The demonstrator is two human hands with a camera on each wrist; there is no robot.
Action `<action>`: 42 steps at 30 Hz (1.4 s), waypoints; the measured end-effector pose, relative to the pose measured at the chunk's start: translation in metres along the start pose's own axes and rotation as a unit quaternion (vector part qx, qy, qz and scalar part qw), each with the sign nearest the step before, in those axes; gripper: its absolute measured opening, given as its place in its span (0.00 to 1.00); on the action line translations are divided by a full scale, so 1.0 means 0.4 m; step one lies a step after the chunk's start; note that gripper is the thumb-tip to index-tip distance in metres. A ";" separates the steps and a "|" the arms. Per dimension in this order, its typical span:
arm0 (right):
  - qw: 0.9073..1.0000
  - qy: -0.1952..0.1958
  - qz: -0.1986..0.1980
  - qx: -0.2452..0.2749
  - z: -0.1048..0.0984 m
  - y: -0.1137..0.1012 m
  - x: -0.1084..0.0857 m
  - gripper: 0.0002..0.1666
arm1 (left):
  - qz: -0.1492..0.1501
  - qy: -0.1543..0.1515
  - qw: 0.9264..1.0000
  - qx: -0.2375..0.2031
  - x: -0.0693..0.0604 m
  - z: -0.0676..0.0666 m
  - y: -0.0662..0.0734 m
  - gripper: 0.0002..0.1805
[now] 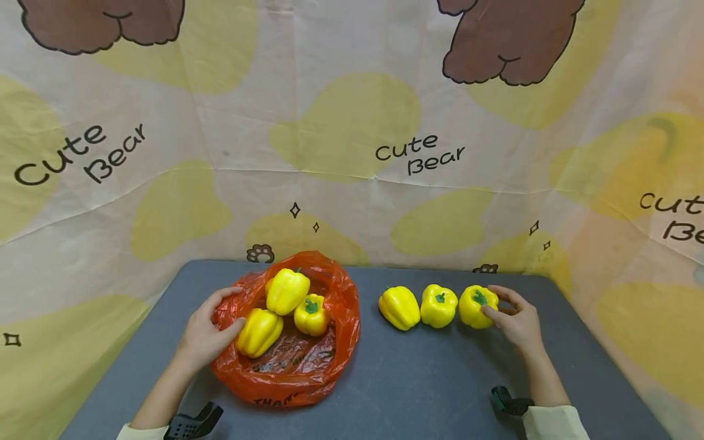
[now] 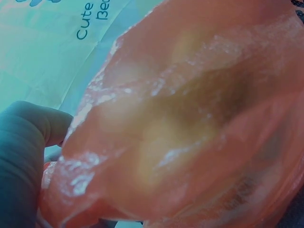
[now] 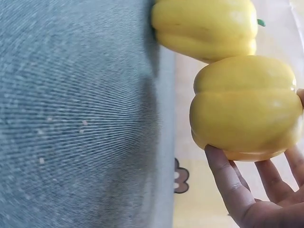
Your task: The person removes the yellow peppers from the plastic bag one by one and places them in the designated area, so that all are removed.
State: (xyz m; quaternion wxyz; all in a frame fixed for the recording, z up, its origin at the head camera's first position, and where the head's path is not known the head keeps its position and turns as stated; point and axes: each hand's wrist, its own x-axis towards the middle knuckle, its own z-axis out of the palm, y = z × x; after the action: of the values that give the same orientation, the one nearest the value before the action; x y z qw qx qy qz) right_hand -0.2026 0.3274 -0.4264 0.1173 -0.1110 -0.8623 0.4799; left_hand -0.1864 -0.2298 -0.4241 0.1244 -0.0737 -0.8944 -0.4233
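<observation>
A red plastic bag stands with its mouth open on the left half of the table, three yellow bell peppers plainly showing inside. My left hand holds the bag's left rim between thumb and fingers; the left wrist view has the bag filling most of it, peppers blurred through the plastic. My right hand grips the rightmost yellow bell pepper. In the right wrist view this bell pepper is raised off the table, fingers around one end. Two more yellow bell peppers lie to its left.
The grey table ends at a cloth backdrop with bear prints hanging close behind it. Dark wrist devices sit on both forearms near the table's front.
</observation>
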 end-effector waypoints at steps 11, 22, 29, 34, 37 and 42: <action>1.000 -0.007 0.012 0.004 0.023 0.027 0.005 0.33 | 0.003 0.001 1.000 0.008 -0.001 0.001 0.001 0.29; 1.000 -0.013 0.015 -0.001 0.036 0.038 0.012 0.32 | 0.004 0.009 1.000 0.011 0.000 0.001 0.000 0.28; 0.998 -0.013 0.015 0.060 0.035 0.036 0.016 0.30 | -0.002 0.006 1.000 0.010 -0.001 -0.002 0.003 0.29; 0.998 -0.017 0.014 0.064 0.036 0.039 0.022 0.28 | -0.002 0.006 1.000 0.008 0.000 -0.006 0.008 0.28; 0.998 -0.016 0.014 0.066 0.038 0.043 0.023 0.27 | 0.001 0.005 1.000 0.005 0.000 -0.007 0.009 0.28; 0.998 -0.019 0.015 0.061 0.042 0.038 0.018 0.27 | 0.000 0.002 1.000 0.001 -0.001 -0.008 0.009 0.29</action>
State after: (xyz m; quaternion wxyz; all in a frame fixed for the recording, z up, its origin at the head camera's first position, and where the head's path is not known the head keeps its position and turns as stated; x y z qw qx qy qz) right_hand -0.2133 0.3240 -0.4473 0.1000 -0.1077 -0.8316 0.5356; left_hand -0.1847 -0.2298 -0.4197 0.1257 -0.0725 -0.8946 -0.4226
